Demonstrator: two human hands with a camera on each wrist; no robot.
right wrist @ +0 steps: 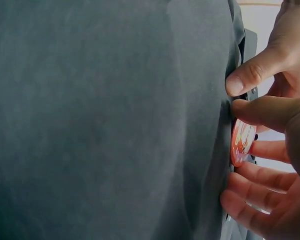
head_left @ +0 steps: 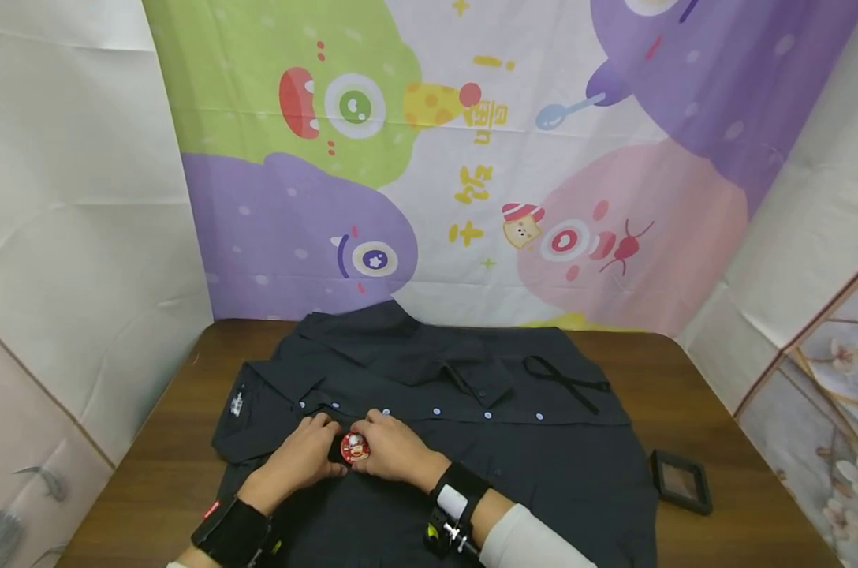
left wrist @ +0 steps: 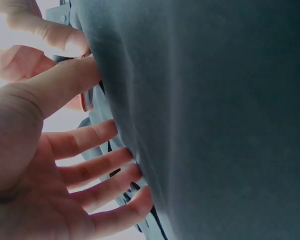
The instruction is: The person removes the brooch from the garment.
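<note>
A dark button-up shirt (head_left: pixel 542 465) lies spread on the table, a row of pale buttons across it. On its front is a round red badge (head_left: pixel 354 447) with a printed picture. My right hand (head_left: pixel 393 450) holds the badge, thumb at one edge and fingers along the other, as the right wrist view shows. Just left of it, my left hand (head_left: pixel 301 454) touches the shirt with thumb and spread, fairly straight fingers (left wrist: pixel 95 167). The back of the badge is hidden.
A small black square frame (head_left: pixel 682 482) lies on the brown table (head_left: pixel 741 521) right of the shirt. A thin black strap (head_left: pixel 564 383) rests on the shirt's upper right. Behind the table hangs a cartoon-printed cloth (head_left: pixel 471 292).
</note>
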